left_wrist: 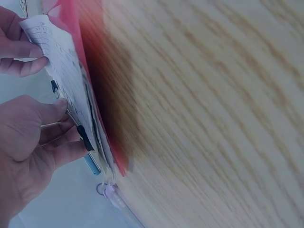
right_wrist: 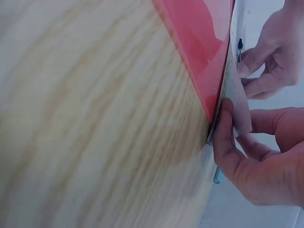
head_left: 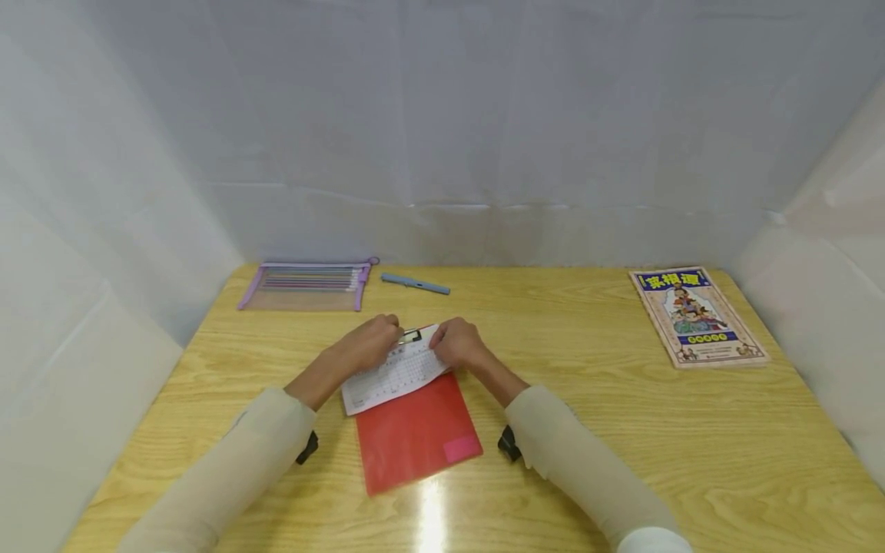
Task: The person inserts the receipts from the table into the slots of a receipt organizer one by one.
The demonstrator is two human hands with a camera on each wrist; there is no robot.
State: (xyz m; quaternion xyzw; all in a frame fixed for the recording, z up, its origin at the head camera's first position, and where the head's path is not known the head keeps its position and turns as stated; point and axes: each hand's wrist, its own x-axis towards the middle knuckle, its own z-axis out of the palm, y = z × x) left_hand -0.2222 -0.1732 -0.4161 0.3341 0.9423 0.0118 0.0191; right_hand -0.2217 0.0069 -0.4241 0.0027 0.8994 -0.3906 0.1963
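A red folder with a pink label lies on the table, slightly turned. Over its upper half are white sheets of paper printed with a grid, their lower edge lifted off the red cover. At the top edge is a metal clip with black ends. My left hand holds this clip, thumb on one side and fingers on the other, as the left wrist view shows. Close to the right, my right hand pinches the top right corner of the paper between thumb and fingers.
Behind the folder lies a blue pen. A see-through pencil case with purple edging and several pencils is at the back left. Toward the back right lies a comic book. White sheeting encloses the wooden table on three sides.
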